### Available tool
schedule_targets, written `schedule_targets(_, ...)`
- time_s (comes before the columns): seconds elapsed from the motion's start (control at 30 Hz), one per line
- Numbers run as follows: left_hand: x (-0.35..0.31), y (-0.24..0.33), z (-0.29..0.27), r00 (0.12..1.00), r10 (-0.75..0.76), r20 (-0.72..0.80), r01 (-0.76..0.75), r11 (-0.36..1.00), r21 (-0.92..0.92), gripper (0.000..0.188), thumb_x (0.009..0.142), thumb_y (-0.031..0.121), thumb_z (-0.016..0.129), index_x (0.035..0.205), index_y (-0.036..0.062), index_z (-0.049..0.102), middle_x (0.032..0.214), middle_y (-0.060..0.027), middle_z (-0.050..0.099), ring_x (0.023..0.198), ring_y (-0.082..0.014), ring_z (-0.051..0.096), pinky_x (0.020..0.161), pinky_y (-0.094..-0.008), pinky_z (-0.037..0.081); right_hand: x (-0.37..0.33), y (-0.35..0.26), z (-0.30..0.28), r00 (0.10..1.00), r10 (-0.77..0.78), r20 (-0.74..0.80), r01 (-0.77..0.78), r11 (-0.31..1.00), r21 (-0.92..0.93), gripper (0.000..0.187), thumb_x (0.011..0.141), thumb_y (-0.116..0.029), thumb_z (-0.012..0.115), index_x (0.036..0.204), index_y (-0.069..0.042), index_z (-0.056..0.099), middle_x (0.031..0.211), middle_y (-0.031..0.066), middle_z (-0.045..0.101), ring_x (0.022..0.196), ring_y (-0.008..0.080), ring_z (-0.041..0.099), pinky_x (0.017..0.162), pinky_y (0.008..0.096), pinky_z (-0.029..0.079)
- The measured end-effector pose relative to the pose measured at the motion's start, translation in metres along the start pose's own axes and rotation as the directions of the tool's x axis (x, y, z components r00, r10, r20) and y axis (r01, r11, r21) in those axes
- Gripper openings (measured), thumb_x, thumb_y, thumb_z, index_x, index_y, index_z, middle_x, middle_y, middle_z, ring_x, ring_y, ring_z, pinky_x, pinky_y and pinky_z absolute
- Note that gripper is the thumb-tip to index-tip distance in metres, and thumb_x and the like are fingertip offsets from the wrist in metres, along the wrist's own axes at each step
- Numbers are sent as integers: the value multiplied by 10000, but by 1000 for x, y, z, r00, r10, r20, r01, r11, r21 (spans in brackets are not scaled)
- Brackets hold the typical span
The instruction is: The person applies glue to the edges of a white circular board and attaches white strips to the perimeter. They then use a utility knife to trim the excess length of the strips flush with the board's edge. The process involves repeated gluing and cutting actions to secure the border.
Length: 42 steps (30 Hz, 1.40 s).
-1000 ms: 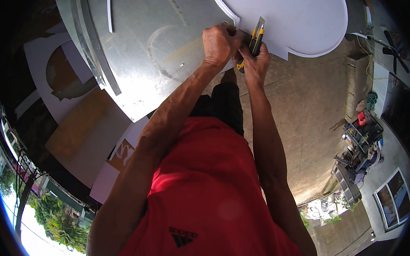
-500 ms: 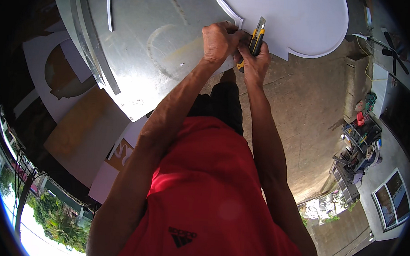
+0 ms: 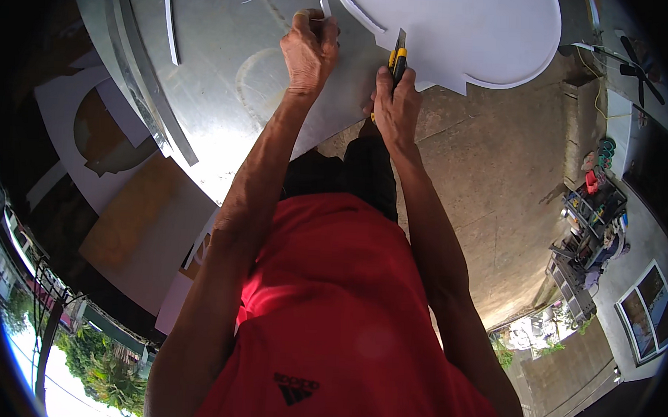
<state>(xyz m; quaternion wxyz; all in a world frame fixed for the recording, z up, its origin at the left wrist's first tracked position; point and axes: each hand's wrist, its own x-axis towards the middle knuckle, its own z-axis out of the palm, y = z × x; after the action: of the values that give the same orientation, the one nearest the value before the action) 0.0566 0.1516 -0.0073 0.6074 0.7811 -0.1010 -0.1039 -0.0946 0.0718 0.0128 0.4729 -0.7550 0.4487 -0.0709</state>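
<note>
- Yellow-and-black utility knife (image 3: 398,60) with a grey metal blade: gripped in the right hand (image 3: 397,111), blade pointing away from the body, beside the near edge of the panel.
- Short, narrow white strip (image 3: 325,8): its end juts from the curled fingers of the left hand (image 3: 309,54), which grips it above the surface.
- Flat white panel (image 3: 476,36) with rounded outline: narrow raised white edging follows its curves on both sides; a pointed corner faces the person.
- Scuffed grey metal surface (image 3: 213,69): a wide stretch lies between the left hand and a long thin white strip (image 3: 171,22).
- Brown concrete floor (image 3: 492,171): spreads right of the right forearm, beyond the panel's edge.
</note>
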Motion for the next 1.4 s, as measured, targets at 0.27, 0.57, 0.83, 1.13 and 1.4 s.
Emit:
schedule_targets(0.27,16,-11,-3,915,391,102,-404,890,212,200,925,103,693,1110,106,770,756,-87,689,659,-263,687,641,-368,554,-1,-20,-1,996,-94,6,84,860,-503,374,1039,-395,561,1027,-30,479,680,255,672,673,477,699,591,542,566)
schedule_targets(0.57,14,-16,5,942,334,41,-336,924,181,127,924,133,713,1029,122,784,777,-77,691,668,-271,681,642,-368,554,4,1,-3,995,-96,-14,80,897,-434,413,1043,-428,567,1042,-22,492,667,235,658,668,472,688,630,560,540)
schedule_targets(0.83,14,-14,3,945,324,49,-327,924,195,123,905,188,749,1000,117,783,755,-72,683,660,-257,682,628,-367,553,2,-1,-4,989,-148,2,133,881,-455,439,1058,-447,536,1047,-9,508,678,245,653,667,481,675,618,559,521)
schedule_targets(1.13,14,-7,18,942,335,13,-310,854,417,499,669,496,930,874,70,771,760,-63,715,641,-246,712,580,-361,572,2,-23,1,996,-66,53,84,791,-605,356,1037,-363,574,1049,-20,480,656,216,675,658,432,718,621,525,579)
schedule_targets(1.4,18,-10,20,941,338,30,-314,833,456,545,657,553,917,870,73,771,771,-72,718,647,-253,714,579,-372,567,2,-25,0,995,-79,62,100,780,-618,342,1029,-345,588,1036,-21,476,656,200,680,633,427,714,619,521,580)
